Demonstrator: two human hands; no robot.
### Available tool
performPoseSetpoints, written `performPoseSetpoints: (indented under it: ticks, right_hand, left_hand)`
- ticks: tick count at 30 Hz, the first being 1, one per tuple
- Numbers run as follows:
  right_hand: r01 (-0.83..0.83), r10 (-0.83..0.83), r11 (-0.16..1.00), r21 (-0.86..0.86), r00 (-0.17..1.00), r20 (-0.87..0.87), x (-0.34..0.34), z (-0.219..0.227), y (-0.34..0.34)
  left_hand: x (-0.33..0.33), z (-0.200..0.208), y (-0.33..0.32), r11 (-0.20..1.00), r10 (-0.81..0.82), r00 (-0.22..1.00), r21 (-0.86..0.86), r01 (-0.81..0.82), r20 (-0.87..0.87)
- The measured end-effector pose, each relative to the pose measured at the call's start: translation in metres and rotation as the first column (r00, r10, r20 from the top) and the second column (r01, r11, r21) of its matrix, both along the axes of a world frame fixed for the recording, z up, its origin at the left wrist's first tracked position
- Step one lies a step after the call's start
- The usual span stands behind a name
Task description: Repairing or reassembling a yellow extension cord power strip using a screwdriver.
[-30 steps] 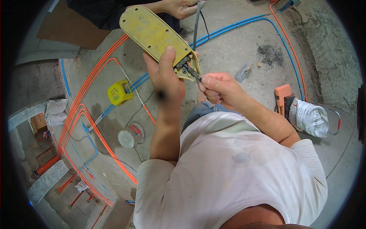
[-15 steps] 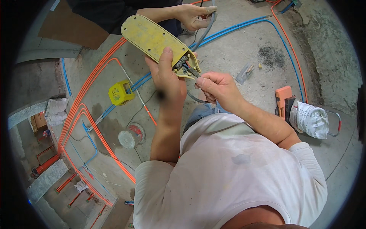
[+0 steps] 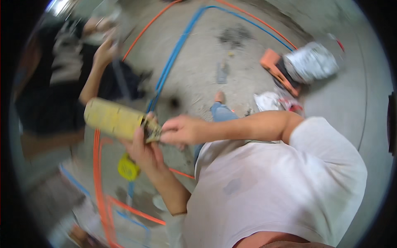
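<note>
My left hand (image 3: pixel 144 151) is wrapped round a long yellow casing (image 3: pixel 113 118) with a rounded far end. The casing points left, and its flat face with small dark holes shows. At its near end lies an uncovered wiring compartment (image 3: pixel 152 129) with dark terminals and wires, blurred now. My right hand (image 3: pixel 182 129) is closed in a pinch at that end, on a grey cable that shows clearly only in the earlier picture. Beyond the casing, another person's hand (image 3: pixel 105 51) is raised beside a blurred pale strand.
The other person in dark clothes (image 3: pixel 62 95) stands at the left. Blue pipes (image 3: pixel 175 53) and orange pipes (image 3: pixel 99 177) run over the concrete floor. A yellow box (image 3: pixel 128 166) sits below the casing. A trowel (image 3: pixel 222 73), an orange tool (image 3: pixel 271 62) and a white sack (image 3: pixel 310 62) lie farther off.
The view has swung, and blur has come in. The casing now appears farther left and more level. More of the other person shows. Both my hands keep their hold.
</note>
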State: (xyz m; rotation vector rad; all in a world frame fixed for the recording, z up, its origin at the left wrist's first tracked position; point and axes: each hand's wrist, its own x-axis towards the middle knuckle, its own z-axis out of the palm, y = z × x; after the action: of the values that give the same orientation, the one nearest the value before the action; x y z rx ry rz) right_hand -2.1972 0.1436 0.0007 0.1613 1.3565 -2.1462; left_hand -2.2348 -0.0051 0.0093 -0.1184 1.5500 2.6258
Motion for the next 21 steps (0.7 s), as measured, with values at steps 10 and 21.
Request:
performPoseSetpoints:
  ticks: [10,21]
  right_hand:
    - [0.243,-0.226,0.955,0.17,0.968,-0.11,0.034,-0.024,0.042]
    - [0.618,-0.615,0.78,0.104,0.723,0.315,0.115,-0.059,0.188]
  left_hand:
    - [-0.003,-0.009,0.059,0.878,-0.447,0.893,-0.167,0.448,0.043]
    - [0.034,-0.049,0.195,0.419,-0.789,0.499,-0.281,0.863,0.358]
